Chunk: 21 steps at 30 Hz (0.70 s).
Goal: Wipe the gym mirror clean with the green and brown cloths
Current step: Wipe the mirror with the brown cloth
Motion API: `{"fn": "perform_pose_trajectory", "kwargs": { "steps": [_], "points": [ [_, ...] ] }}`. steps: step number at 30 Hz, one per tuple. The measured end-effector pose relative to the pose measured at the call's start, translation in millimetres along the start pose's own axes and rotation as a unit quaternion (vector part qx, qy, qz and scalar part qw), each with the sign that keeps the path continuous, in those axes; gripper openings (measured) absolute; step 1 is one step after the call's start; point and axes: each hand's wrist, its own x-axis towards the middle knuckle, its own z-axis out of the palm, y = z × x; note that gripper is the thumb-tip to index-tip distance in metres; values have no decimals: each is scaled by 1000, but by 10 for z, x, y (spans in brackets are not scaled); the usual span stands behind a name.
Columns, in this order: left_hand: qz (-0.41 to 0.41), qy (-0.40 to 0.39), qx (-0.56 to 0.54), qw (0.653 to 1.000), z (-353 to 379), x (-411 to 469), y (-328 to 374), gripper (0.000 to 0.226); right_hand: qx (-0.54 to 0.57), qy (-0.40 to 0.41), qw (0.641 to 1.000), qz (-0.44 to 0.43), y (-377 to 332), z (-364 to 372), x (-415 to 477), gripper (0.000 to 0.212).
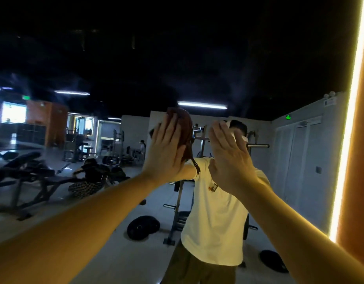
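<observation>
The gym mirror (115,83) fills the view and reflects the dim room. My left hand (164,150) lies flat with straight fingers on a brown cloth (186,133) and presses it against the glass at about head height. A strip of the brown cloth hangs below the palm. My right hand (228,152) is also flat and presses a pale cloth (240,136) on the glass just to the right. Only that cloth's edge shows past the fingers, and its colour is hard to tell. Both arms reach up from the bottom corners.
A bright vertical light strip (349,140) and an orange panel (361,181) border the mirror on the right. The glass reflects a person in a white T-shirt (214,212), weight benches (23,177), a rack (179,201) and weight plates (143,227) on the floor.
</observation>
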Motion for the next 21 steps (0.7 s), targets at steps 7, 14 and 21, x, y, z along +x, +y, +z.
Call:
{"fn": "perform_pose_trajectory", "kwargs": {
  "steps": [7,14,21],
  "points": [
    [278,-118,60,951,64,-649,96,76,50,2,999,-6,-25,-41,-25,81],
    [53,9,66,996,-241,1079,-66,65,75,117,987,85,331,-250,-388,66],
    [165,32,7,986,129,1077,1018,65,103,125,975,152,717,-310,-611,67]
  ]
}}
